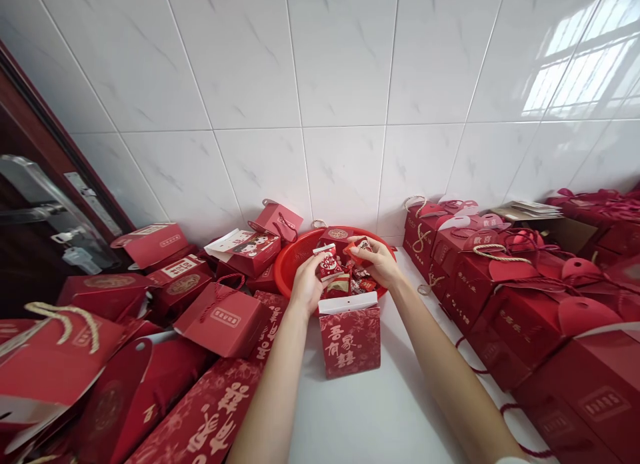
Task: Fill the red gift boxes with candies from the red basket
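Observation:
My left hand [307,282] grips a small red-and-white candy packet [327,262] above a red plastic basket [286,267]. In my right hand [381,264] is another red wrapped candy [361,249], pinched between thumb and fingers. Below both hands lie several wrapped candies [364,285] in the basket, along with a small dark red box [337,235] at its back. A red gift box [350,341] with pale lettering stands upright on the white surface in front of the basket, its white-edged top raised. What is inside that box cannot be seen.
Red gift boxes [223,321] lie heaped at the left. Rows of tied red boxes [505,284] with cord handles stand at the right. Behind rises a tiled wall [343,164]; a dark door with a metal handle [30,214] is at the far left.

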Tool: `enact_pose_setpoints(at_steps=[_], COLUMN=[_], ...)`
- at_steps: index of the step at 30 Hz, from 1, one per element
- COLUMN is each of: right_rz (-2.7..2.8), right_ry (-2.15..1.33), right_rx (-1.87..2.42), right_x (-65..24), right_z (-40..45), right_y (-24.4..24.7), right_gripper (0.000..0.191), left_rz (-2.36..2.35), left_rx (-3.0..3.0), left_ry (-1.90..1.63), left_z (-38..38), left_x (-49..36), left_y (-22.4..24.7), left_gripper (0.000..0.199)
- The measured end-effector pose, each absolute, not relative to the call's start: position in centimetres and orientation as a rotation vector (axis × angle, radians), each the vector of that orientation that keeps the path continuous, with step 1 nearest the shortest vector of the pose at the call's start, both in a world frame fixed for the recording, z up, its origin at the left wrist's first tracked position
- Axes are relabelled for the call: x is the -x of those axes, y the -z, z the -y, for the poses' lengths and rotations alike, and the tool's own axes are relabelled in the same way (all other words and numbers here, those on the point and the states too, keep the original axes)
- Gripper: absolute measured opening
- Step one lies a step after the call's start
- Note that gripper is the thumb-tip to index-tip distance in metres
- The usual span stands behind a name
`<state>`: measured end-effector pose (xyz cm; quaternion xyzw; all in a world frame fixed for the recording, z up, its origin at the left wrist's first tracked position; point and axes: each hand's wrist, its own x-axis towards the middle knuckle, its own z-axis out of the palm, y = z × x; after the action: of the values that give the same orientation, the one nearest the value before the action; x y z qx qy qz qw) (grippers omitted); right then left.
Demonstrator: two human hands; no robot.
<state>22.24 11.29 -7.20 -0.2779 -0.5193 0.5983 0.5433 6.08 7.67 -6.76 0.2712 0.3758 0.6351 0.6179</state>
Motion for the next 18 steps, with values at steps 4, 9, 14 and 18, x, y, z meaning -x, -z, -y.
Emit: enact_pose_setpoints(at_steps=[4,9,14,18], right_rz=[1.274,1.335,1.471,1.578], right_ry=[-1.351,-1.315,-1.216,-1.124], right_rx=[0.658,0.605,0.611,0.663], right_x=[-21.3,-21.2,-22.2,-23.0], right_z=[-10.1,-8.2,-5.8,-4.1], right_y=[6.4,4.5,2.3,0.9], right_gripper=[0.038,0.036,0.033,0.036], left_rz=[-0.818,-0.771,-0.764,-0.819], left_rx=[-0.685,-0.913,-1.214,-1.326], left_ry=[-1.472,-1.408,-1.479,-1.438], left_z=[-7.4,-6.0,-4.4,-3.0], left_x=[-6.1,-5.6,-5.4,-5.3], left_y=[6.7,5.5,3.9,2.9], left_gripper=[0.012,0.025,0.039,0.063])
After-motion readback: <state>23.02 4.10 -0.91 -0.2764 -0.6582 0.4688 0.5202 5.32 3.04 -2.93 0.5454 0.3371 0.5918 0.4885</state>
